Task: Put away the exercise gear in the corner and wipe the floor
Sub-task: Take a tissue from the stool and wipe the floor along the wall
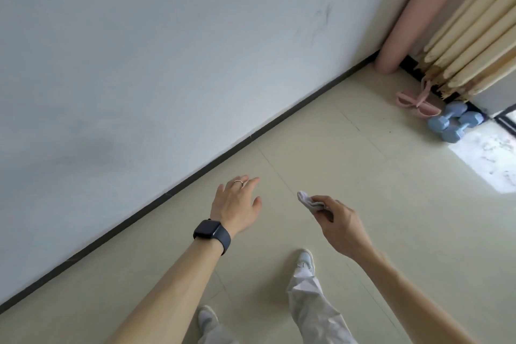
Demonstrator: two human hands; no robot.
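Where the dark skirting (195, 179) meets the floor (349, 153), the left hand (236, 204) hovers, fingers loosely spread, holding nothing. Right of it, the right hand (339, 222) pinches a folded grey cloth (309, 201) over open floor. In the far-right corner a rolled pink mat (413, 19) stands upright, with a pink stretch band (417, 103) and blue dumbbells (453, 124) at the curtain (474, 36) hem.
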